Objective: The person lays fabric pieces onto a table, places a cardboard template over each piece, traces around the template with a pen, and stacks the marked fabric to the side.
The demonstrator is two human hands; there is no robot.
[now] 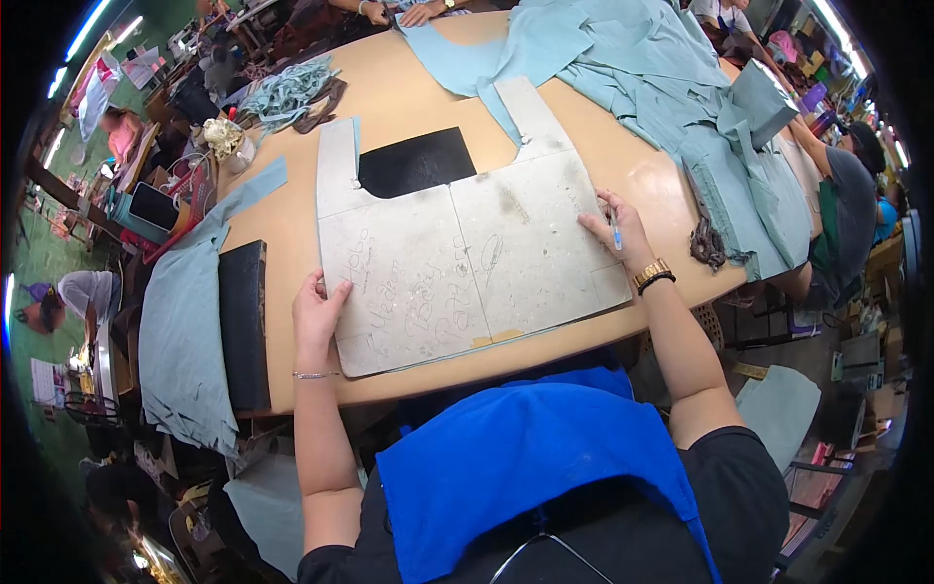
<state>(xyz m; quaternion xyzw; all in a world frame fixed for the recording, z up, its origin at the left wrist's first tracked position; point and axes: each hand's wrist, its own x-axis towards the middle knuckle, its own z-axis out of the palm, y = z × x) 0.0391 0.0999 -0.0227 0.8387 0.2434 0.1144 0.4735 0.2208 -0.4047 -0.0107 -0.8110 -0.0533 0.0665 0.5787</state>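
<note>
A grey cardboard pattern with two upright arms and handwriting (460, 263) lies flat before me, light-blue fabric showing at its left and lower edges. Its left edge is held by my left hand (319, 310), thumb on top and fingers at the border. My right hand (620, 230) grips the right edge with the thumb on top, and a blue-tipped pen (616, 232) is tucked between its fingers. Behind the pattern's cut-out lies a black flat sheet (416, 160).
Blue-green fabric (635, 73) is heaped at the back right, with large shears (704, 226) beside it. Fabric strips (292, 91) lie at the back left. A dark board (246, 325) and draped fabric (179, 328) are at left. Across the wooden table (379, 73), a co-worker's hands (423, 11) touch fabric.
</note>
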